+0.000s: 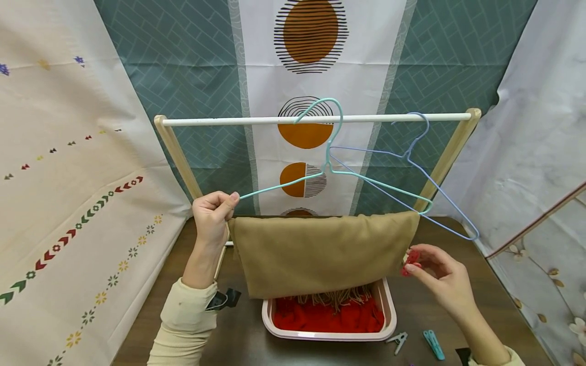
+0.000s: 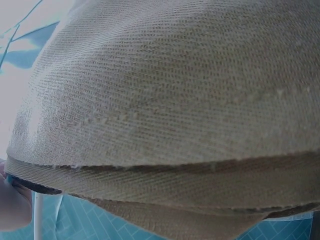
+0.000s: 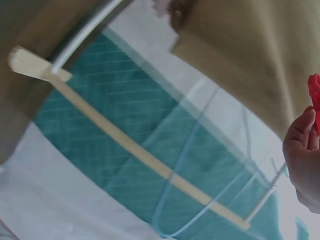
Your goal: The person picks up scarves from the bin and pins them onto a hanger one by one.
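A mint-green hanger [image 1: 384, 184] hooks over the white rail, with a folded tan cloth [image 1: 322, 254] draped over its hidden lower bar. My left hand [image 1: 211, 216] grips the hanger's left end beside the cloth's upper corner. In the left wrist view the cloth's woven layers [image 2: 165, 110] fill most of the picture. My right hand [image 1: 441, 277] pinches a red clothespin [image 1: 411, 263] between thumb and fingers, just off the cloth's right edge. That red clothespin [image 3: 315, 92] also shows at the right border of the right wrist view.
A blue hanger [image 1: 439, 188] hangs farther right on the white rail [image 1: 206, 122] of a wooden-legged rack. Below the cloth sits a pink-white basin [image 1: 329, 336] holding red fabric [image 1: 316, 317]. A grey clothespin [image 1: 399, 343] and a teal clothespin [image 1: 433, 344] lie on the table.
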Available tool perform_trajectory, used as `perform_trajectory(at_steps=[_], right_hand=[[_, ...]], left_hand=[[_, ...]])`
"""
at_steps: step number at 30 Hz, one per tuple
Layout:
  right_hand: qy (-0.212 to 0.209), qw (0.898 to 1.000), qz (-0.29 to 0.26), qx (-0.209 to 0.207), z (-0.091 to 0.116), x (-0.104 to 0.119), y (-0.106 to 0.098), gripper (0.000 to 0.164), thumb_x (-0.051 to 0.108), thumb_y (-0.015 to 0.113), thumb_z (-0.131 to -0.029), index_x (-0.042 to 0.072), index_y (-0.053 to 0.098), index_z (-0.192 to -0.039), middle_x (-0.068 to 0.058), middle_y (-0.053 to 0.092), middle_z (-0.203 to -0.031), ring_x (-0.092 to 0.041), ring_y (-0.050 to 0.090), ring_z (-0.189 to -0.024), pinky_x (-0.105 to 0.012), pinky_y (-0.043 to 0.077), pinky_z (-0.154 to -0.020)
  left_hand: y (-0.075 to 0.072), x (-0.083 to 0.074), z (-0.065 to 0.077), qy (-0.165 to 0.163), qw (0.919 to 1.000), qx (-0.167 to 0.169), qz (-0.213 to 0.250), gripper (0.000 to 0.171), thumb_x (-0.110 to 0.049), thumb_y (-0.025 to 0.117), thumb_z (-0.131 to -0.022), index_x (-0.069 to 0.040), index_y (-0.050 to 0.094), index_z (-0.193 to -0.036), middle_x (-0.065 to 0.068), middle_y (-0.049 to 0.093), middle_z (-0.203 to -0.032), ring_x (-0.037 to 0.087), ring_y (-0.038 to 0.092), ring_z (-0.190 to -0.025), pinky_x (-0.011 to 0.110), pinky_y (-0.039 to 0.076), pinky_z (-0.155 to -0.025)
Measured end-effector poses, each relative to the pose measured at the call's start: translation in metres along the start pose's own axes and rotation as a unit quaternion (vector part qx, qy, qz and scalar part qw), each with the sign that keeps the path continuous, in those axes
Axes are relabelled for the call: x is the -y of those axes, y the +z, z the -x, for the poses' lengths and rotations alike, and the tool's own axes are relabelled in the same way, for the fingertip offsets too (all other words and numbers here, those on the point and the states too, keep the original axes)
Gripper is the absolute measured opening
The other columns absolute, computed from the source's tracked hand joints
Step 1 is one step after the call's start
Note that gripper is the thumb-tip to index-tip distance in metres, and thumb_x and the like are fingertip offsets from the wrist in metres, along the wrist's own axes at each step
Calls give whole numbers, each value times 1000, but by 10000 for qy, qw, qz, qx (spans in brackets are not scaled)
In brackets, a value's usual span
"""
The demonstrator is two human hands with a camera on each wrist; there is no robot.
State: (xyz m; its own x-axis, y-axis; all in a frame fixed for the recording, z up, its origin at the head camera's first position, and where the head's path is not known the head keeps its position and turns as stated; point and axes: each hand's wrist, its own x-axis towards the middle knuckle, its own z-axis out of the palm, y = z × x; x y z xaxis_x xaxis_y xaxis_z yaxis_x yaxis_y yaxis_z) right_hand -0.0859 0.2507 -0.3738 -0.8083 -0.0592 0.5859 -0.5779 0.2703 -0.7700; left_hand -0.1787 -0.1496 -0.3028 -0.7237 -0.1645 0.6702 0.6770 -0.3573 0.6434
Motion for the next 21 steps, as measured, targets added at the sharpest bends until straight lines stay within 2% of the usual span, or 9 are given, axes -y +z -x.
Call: perform_trajectory(at_steps=[4,11,17,21], right_hand=[[-222,9995,-180,95,-7,11,2,45,-26,65,-64,-19,51,-107,-5,66,-91,-7,60,-78,-14,47,-68],[28,9991,-393,184,-19,24,7,39,-24,67,-63,-14,57,-99,-6,65,-83,-11,58,-71,-16,47,-62],[-731,9927,-849,440,-34,33,16,40,-26,66,-62,-16,55,-99,-13,60,-82,-13,55,-72,-18,45,-57],[-742,9944,-537,521,-43,42,24,42,-23,68,-62,-16,55,-101,-10,60,-82,-11,56,-72,-17,46,-61]], left_hand=[[1,0,0,7,10000,12,-28,32,16,55,-76,-5,59,-52,-4,33,-40,9,21,-38,21,13,-38],[2,0,1,17,9999,39,-107,36,16,54,-77,-9,62,-53,-4,32,-40,9,20,-38,21,13,-39],[2,1,1,30,9999,86,-110,37,17,52,-77,-9,61,-52,-3,31,-40,10,20,-38,21,14,-39],[2,2,2,56,9999,89,-63,37,17,53,-77,-9,61,-52,-3,30,-40,9,20,-39,22,13,-39]])
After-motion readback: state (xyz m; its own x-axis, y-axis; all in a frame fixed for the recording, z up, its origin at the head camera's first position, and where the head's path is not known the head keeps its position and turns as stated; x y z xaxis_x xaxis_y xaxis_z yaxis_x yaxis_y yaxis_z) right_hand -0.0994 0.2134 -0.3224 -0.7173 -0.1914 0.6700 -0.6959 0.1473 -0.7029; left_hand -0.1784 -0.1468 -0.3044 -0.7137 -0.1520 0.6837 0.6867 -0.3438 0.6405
